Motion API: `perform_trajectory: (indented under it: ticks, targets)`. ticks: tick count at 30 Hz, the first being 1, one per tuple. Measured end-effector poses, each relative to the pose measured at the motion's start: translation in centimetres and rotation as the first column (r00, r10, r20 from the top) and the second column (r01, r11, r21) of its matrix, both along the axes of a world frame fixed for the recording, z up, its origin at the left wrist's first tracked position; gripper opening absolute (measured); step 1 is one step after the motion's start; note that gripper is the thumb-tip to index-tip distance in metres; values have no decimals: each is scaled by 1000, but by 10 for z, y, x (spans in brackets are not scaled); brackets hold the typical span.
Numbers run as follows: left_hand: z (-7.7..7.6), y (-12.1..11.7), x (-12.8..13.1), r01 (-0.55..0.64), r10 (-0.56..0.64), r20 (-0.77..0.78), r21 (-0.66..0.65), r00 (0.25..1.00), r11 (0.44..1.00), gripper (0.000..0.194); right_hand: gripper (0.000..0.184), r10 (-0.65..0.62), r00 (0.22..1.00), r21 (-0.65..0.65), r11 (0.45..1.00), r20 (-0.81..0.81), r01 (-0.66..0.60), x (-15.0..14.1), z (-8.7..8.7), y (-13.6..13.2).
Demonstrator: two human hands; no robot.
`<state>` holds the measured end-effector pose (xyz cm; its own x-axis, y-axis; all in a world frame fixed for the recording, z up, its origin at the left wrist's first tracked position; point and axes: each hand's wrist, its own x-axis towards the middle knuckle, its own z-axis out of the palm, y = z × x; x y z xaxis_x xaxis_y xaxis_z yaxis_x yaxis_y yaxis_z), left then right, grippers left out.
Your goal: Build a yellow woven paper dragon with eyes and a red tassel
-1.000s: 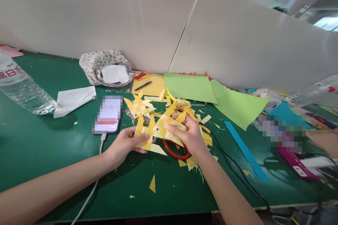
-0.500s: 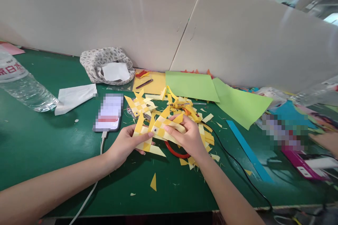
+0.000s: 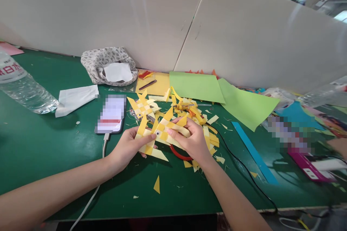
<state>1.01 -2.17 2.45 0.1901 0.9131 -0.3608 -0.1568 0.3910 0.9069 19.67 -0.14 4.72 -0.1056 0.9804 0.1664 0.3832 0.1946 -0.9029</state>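
Note:
My left hand [image 3: 130,147] pinches a woven paper fish [image 3: 148,148] in yellow and cream strips, thumb on top and fingers beneath. In my right hand [image 3: 193,138] is a second woven paper fish [image 3: 162,130], marked with a dark eye dot. The two pieces meet or overlap in front of me, just above the table. Behind them a third woven paper fish [image 3: 143,108] lies on yellow paper scraps [image 3: 214,140]. A yellow glue gun [image 3: 199,115] rests among the scraps beyond my right hand. Under that hand a red loop [image 3: 180,153] shows in part.
A phone [image 3: 111,113] on a white cable lies left, near a water bottle [image 3: 29,90] and a cloth pouch [image 3: 108,65]. Green sheets [image 3: 196,86] lie behind. On the right are a blue strip [image 3: 253,151], a black cord, a magenta power strip [image 3: 307,168] and another person's hand [image 3: 338,147].
Both hands keep their hold on the paper fish and barely move. The whole view shifts very slightly. At the right edge the other person's hand moves slightly.

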Motion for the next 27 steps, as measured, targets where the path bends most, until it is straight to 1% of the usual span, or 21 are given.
perform_trajectory:
  ticks: [10, 19, 27]
  targets:
    - [-2, 0, 0, 5, -5, -12, 9, 1000, 1000, 31, 23, 17, 999, -55, 998, -32, -19, 1, 1, -1]
    - [0, 0, 0, 13, -13, -43, -4, 999, 1000, 35, 23, 25, 1000, -44, 999, -13, -26, 3, 1, -1]
    - [0, -2, 1, 28, -28, -66, 8, 997, 1000, 34, 27, 44, 999, -96, 994, -31, -47, 5, 2, 0]
